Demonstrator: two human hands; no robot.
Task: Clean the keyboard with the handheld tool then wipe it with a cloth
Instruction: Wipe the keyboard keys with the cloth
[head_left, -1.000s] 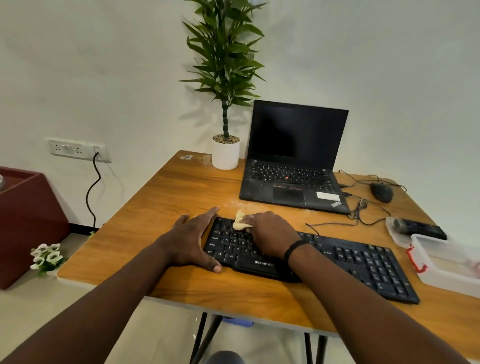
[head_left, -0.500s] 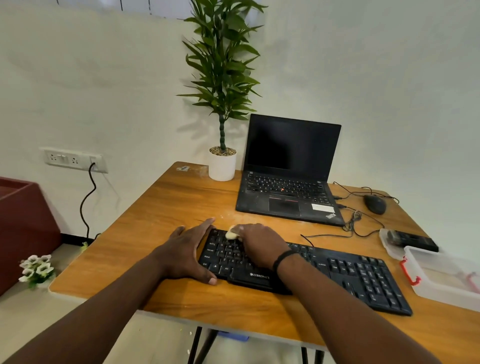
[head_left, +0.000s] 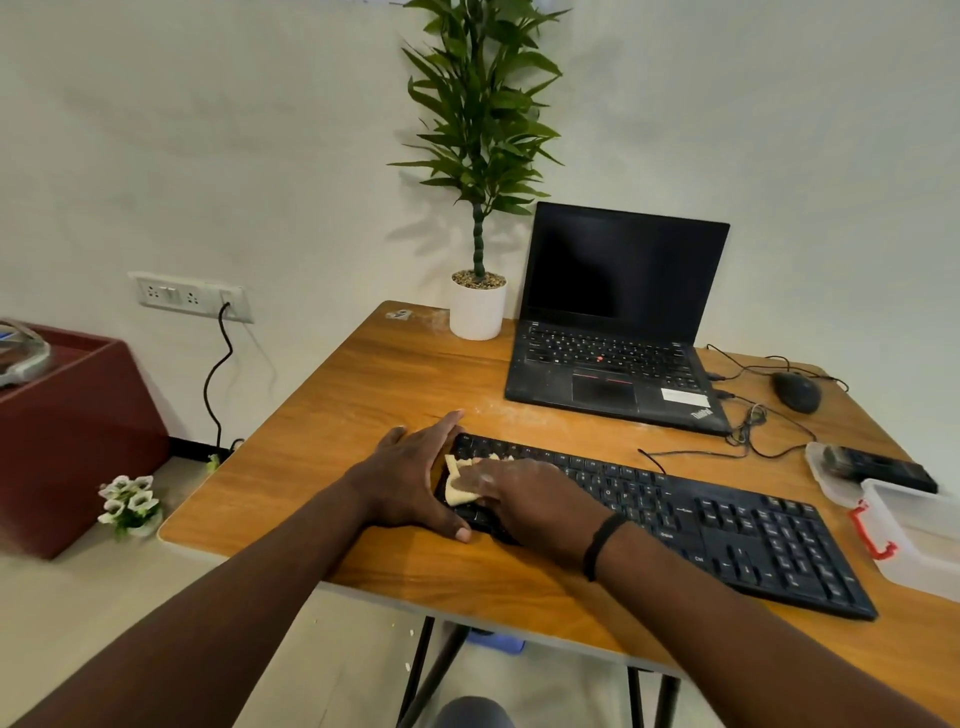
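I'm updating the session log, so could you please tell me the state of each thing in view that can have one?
Keyboard: flat on the table, left end being wiped.
Cloth: crumpled, pressed onto the keys.
Right hand: presses the cloth.
Left hand: flat, steadying the keyboard's left edge.
Laptop: open, screen dark.
Plastic box: open, no lid on.
Wall socket: black cable plugged in.

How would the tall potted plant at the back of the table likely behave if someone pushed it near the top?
The potted plant would probably tip rather than slide: its leafy stem rises far above a small white pot. The thin stem would likely bend first. Falling right, it could strike the open laptop beside it.
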